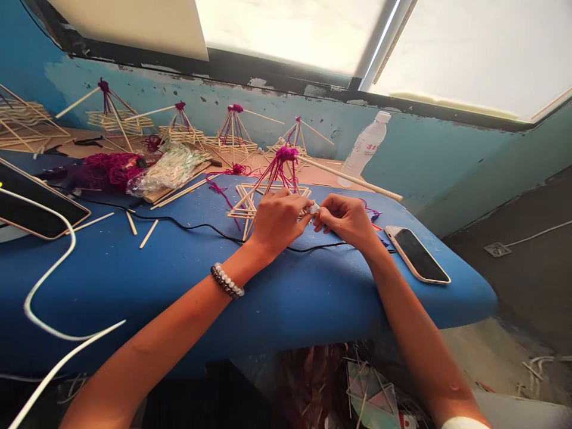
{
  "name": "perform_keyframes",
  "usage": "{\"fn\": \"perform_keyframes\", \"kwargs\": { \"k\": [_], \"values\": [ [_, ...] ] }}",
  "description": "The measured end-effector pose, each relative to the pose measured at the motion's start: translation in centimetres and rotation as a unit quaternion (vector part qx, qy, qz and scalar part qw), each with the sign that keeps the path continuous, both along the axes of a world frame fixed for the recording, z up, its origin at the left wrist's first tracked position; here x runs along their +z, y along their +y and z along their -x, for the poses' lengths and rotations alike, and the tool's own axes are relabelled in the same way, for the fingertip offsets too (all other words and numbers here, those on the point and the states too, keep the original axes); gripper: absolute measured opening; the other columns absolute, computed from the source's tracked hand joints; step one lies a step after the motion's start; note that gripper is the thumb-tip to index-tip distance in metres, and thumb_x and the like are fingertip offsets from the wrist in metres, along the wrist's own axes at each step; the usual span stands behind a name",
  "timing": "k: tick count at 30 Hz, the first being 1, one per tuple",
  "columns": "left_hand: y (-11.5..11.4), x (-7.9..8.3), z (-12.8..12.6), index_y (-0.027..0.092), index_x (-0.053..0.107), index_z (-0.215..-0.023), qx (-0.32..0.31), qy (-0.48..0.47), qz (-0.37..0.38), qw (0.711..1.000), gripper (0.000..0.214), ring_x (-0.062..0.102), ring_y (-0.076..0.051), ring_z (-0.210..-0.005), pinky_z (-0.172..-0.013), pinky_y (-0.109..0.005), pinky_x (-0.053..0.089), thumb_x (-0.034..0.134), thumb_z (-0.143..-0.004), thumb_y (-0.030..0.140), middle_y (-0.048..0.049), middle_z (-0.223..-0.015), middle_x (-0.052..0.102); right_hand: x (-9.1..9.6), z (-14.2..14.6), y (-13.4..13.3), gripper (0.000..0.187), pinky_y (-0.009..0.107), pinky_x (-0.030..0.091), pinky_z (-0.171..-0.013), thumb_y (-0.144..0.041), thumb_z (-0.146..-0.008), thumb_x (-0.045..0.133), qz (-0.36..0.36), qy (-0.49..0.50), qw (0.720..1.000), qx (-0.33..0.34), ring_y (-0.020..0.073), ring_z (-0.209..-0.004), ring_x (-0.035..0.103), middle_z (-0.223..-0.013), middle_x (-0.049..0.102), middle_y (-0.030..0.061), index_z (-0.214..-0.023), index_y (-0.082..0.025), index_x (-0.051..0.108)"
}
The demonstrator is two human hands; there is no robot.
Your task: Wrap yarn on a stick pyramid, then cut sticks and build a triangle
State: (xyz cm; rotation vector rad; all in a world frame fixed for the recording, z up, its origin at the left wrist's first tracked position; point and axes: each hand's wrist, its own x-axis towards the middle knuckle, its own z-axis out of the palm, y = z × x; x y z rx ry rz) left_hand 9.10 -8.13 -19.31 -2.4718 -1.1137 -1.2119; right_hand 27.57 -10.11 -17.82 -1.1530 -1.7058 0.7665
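My left hand (280, 219) and my right hand (345, 221) meet above the blue padded table (134, 292), their fingertips pinching a small white piece (314, 208). Its exact shape is mostly hidden by my fingers. Just behind my left hand stands a pyramid-like frame of thin wooden sticks (245, 205), topped by a magenta yarn binding (286, 154). One long stick (353, 179) juts from it to the right. A short length of magenta yarn (370, 210) lies beyond my right fingers.
Several similar stick frames (232, 136) stand along a wooden board by the blue wall. A phone (417, 255) lies right of my right hand, another (38, 202) at far left. A black cable (201, 225), loose sticks, a magenta yarn heap (109, 171), a plastic bag (168, 170) and a water bottle (364, 146) surround them.
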Motion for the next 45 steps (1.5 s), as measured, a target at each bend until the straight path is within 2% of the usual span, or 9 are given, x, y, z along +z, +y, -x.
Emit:
{"fn": "perform_keyframes", "kwargs": {
  "k": [10,17,23,29,32,39,45],
  "values": [
    [-0.4,0.4,0.0,0.020,0.080,-0.099,0.003,0.041,-0.020,0.999,0.019,0.071,-0.027,-0.094,-0.085,-0.042,0.045,0.065,-0.101,0.032,-0.0042,-0.094,0.082,-0.5,0.0,0.2,0.017,0.024,0.051,-0.051,-0.026,-0.085,0.067,-0.036,-0.036,0.999,-0.011,0.0158,-0.055,0.069,-0.061,0.068,-0.0009,-0.071,-0.021,0.059],
    [-0.1,0.2,0.1,0.021,0.079,-0.100,-0.002,0.016,-0.011,1.000,0.015,0.071,-0.025,-0.096,-0.087,-0.040,0.046,0.069,-0.099,0.032,-0.0043,-0.094,0.082,0.0,-0.1,0.0,0.017,0.024,0.052,-0.050,-0.032,-0.086,0.067,-0.012,-0.030,0.999,-0.005,0.0160,-0.057,0.070,-0.064,0.071,0.0014,-0.075,-0.021,0.060],
    [-0.3,0.1,0.0,0.022,0.079,-0.100,-0.002,0.007,-0.001,1.000,0.015,0.071,-0.025,-0.095,-0.088,-0.040,0.048,0.069,-0.098,0.034,-0.0034,-0.096,0.083,0.2,0.0,-0.2,0.015,0.023,0.051,-0.049,-0.030,-0.083,0.067,-0.014,-0.025,0.999,-0.015,0.0147,-0.055,0.068,-0.062,0.071,0.0009,-0.074,-0.022,0.058],
    [-0.1,0.1,0.1,0.023,0.077,-0.108,-0.006,-0.024,0.008,1.000,0.016,0.072,-0.023,-0.096,-0.086,-0.036,0.050,0.073,-0.095,0.031,-0.0037,-0.097,0.082,0.3,0.2,-0.2,0.019,0.024,0.051,-0.048,-0.031,-0.082,0.067,-0.017,0.004,1.000,-0.025,0.0156,-0.055,0.069,-0.063,0.071,0.0008,-0.071,-0.023,0.054],
    [-0.2,0.2,0.0,0.024,0.074,-0.109,-0.012,-0.032,0.016,0.999,0.016,0.073,-0.022,-0.093,-0.085,-0.034,0.050,0.073,-0.094,0.030,-0.0017,-0.096,0.081,0.2,0.1,-0.4,0.017,0.026,0.052,-0.051,-0.029,-0.083,0.065,-0.047,-0.022,0.998,-0.032,0.0159,-0.056,0.068,-0.063,0.069,-0.0001,-0.071,-0.023,0.054],
    [-0.5,0.5,-0.2,0.024,0.068,-0.105,-0.010,-0.036,0.034,0.999,0.018,0.073,-0.021,-0.089,-0.085,-0.033,0.050,0.074,-0.089,0.026,-0.0003,-0.094,0.079,0.1,0.1,-0.7,0.014,0.028,0.048,-0.053,-0.023,-0.081,0.063,-0.134,-0.089,0.982,-0.097,0.0142,-0.052,0.058,-0.061,0.061,-0.0019,-0.072,-0.024,0.053],
    [-0.4,0.4,-0.2,0.023,0.066,-0.105,0.007,-0.022,0.040,0.999,0.020,0.073,-0.022,-0.085,-0.085,-0.035,0.051,0.074,-0.087,0.028,-0.0007,-0.085,0.076,0.2,0.1,-0.8,0.012,0.026,0.045,-0.056,-0.022,-0.081,0.060,-0.180,-0.174,0.963,-0.101,0.0115,-0.051,0.049,-0.058,0.054,-0.0042,-0.073,-0.024,0.051]
  ]
}}
